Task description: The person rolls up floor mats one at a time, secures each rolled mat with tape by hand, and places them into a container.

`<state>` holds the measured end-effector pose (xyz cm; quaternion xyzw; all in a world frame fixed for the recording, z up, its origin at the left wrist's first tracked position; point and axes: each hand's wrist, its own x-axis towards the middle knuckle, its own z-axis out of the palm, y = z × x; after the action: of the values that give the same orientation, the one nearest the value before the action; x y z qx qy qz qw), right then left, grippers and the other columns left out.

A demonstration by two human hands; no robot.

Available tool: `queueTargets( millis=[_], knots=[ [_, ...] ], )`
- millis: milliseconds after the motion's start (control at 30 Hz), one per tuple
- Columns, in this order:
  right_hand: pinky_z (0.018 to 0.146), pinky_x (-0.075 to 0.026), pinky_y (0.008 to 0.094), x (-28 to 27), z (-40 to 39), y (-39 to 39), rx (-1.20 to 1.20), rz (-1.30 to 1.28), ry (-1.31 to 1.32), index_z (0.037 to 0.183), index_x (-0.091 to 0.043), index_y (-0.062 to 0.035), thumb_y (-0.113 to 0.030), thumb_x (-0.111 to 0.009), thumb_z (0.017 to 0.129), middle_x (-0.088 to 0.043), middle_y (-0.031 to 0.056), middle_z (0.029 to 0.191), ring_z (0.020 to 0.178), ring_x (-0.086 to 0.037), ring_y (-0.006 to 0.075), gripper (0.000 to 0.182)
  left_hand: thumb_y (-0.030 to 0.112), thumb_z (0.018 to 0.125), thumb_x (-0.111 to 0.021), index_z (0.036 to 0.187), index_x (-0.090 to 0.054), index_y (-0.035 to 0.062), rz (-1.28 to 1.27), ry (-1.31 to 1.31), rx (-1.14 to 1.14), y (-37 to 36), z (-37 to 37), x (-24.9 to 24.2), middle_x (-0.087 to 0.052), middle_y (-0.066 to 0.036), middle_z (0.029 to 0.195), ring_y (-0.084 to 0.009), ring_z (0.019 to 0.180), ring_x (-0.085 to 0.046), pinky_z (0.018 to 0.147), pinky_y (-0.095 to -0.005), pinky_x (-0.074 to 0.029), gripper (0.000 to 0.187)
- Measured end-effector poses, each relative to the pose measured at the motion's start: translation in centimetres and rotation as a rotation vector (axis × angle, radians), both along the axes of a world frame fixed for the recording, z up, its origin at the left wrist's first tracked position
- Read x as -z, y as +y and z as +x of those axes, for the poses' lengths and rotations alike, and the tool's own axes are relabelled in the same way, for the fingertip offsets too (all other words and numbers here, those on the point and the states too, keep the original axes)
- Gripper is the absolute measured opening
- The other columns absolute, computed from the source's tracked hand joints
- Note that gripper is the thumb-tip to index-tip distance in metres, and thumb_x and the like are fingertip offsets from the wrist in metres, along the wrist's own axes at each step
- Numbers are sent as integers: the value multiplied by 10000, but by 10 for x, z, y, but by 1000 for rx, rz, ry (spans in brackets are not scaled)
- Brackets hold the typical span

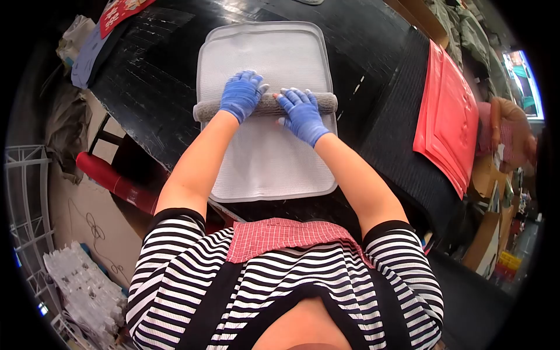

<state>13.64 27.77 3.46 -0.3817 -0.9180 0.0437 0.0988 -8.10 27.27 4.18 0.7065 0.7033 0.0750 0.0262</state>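
A grey mat is rolled into a tube [207,111] that lies crosswise over a stack of flat mats with pale ribbed faces [262,160]. My left hand [240,94], in a blue glove with pale fingertips, rests on the left half of the tube, its fingers stretched over the far side. On the right half lies my right hand [303,114], gloved alike, with fingers spread over the tube and the thumb pointing inward on the near side. Both palms press down from above. Whether the tube joins a flat mat beneath is hidden.
The mats lie on a black worktable [157,70]. Red plastic sheets [446,116] are stacked at the right, and a red printed piece [119,14] lies at the far left corner. A red roll [116,181] leans by the left edge. Another person [507,131] is at far right.
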Motion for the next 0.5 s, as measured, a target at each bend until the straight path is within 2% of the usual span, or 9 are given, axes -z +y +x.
queueTargets(
  millis=[133, 233, 300, 367, 400, 433, 500],
  knots=[
    [1116, -338, 439, -18, -19, 35, 15, -173, -186, 1386, -569, -251, -352, -697, 891, -598, 38, 1367, 1302, -521, 243, 521, 358, 894, -698, 1305, -605, 129, -75, 42, 155, -31, 4, -23, -634, -136, 1212, -305, 1186, -564, 1033, -439, -433, 479],
    [1020, -388, 409, -49, -28, 20, 7, -235, -334, 1323, -604, -264, -348, -674, 916, -661, 14, 1247, 1229, -571, 221, 421, 264, 871, -704, 1273, -608, 124, -195, 9, 85, -50, 7, -34, -649, -126, 1157, -305, 1125, -591, 987, -423, -463, 436],
    [982, -405, 413, -68, -9, -21, -30, -193, -337, 1281, -619, -253, -348, -668, 919, -679, 21, 1191, 1210, -584, 229, 377, 183, 843, -699, 1251, -605, 118, -155, -31, 121, -91, 18, -43, -656, -127, 1091, -311, 1064, -607, 948, -420, -491, 424],
    [987, -406, 430, -76, 15, -79, -53, -322, -407, 1309, -610, -254, -340, -660, 923, -675, 45, 1202, 1205, -585, 238, 399, 148, 818, -706, 1287, -577, 83, -244, -103, 214, -150, 35, -43, -648, -141, 1106, -310, 1040, -612, 945, -412, -492, 490],
    [992, -402, 442, -49, 29, -106, -45, -339, -336, 1316, -610, -252, -337, -668, 913, -672, 54, 1207, 1195, -587, 243, 416, 156, 819, -700, 1360, -532, 77, -293, -112, 177, -181, 45, -31, -622, -138, 1191, -310, 1107, -591, 1011, -427, -463, 572],
    [996, -398, 453, -21, 40, -126, -36, -354, -264, 1323, -610, -250, -333, -676, 903, -669, 64, 1211, 1185, -590, 249, 434, 249, 841, -709, 1457, -449, 77, -253, 65, 145, -209, 63, -23, -534, -159, 1380, -321, 1298, -491, 1138, -479, -344, 690],
    [1045, -374, 453, -21, 44, -136, -12, -368, -214, 1339, -610, -235, -306, -694, 876, -658, 79, 1242, 1199, -581, 266, 475, 393, 896, -663, 1516, -380, 86, -117, -28, 59, -243, 89, -21, -399, -170, 1535, -319, 1456, -323, 1209, -531, -180, 747]
  ],
)
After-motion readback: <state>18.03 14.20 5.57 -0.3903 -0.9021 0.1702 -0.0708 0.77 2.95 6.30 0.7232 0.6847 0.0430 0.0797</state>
